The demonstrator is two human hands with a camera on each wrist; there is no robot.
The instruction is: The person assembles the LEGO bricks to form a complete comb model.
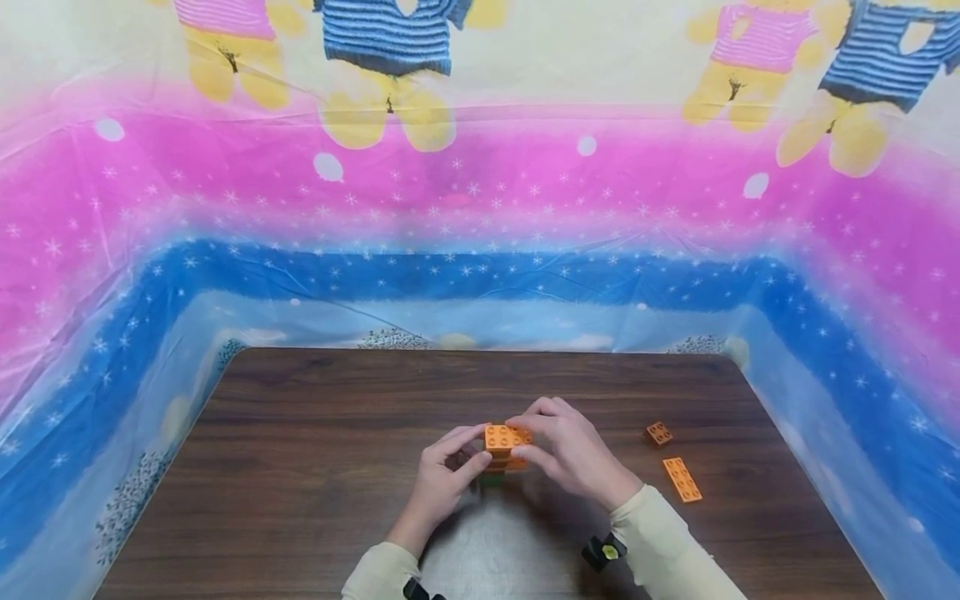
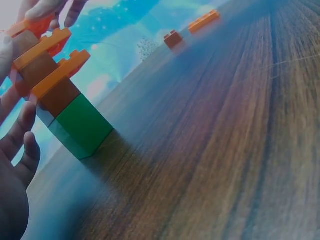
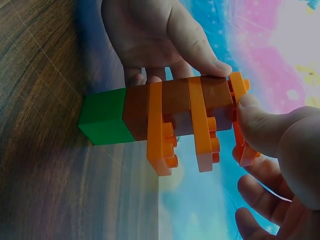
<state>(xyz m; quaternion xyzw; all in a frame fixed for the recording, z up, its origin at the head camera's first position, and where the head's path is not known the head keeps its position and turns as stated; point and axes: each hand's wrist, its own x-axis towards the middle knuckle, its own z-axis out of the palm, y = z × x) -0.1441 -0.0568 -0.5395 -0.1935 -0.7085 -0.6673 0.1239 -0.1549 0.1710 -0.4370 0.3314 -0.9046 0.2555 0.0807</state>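
Observation:
A tower of toy building bricks stands on the table, based on a green brick (image 3: 102, 117). Above it, brown bricks (image 3: 137, 112) alternate with long orange bricks (image 3: 156, 127) whose studded ends jut out to one side. The topmost orange brick (image 1: 501, 437) lies across the upper brown brick (image 3: 215, 100); whether it is pressed fully down I cannot tell. My right hand (image 1: 567, 450) pinches its overhanging end between thumb and fingers. From the other side, my left hand (image 1: 441, 477) holds the upper tower, thumb on the upper brown brick and fingers behind.
To the right on the dark wooden table (image 1: 315, 467) lie a small brown brick (image 1: 659, 432) and a long orange brick (image 1: 682, 480), a short way apart. A patterned cloth (image 1: 465, 275) hangs behind and around the table's far and side edges.

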